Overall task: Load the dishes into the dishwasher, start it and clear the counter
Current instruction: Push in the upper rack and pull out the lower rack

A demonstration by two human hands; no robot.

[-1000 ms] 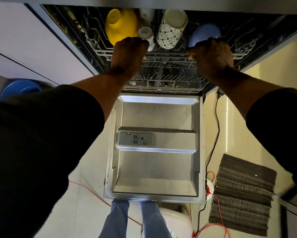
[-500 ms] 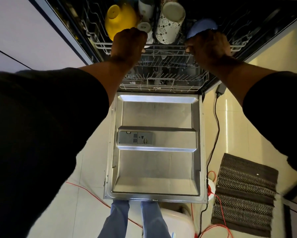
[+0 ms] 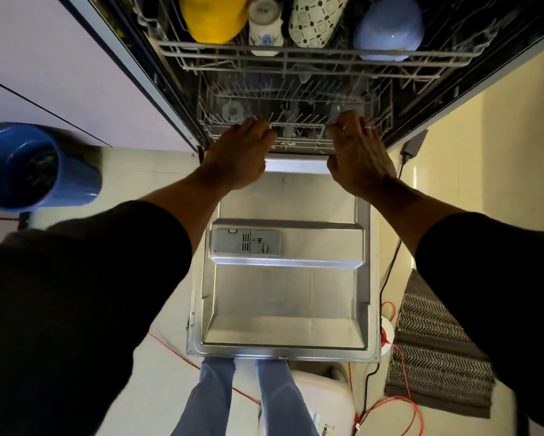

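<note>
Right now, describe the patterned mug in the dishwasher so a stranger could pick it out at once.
Find the open dishwasher and its upper rack, which holds a row of dishes. The patterned mug lies third from the left, between a small white cup with blue flowers and a pale blue bowl. It alone is white with a dark pattern of small squares.
</note>
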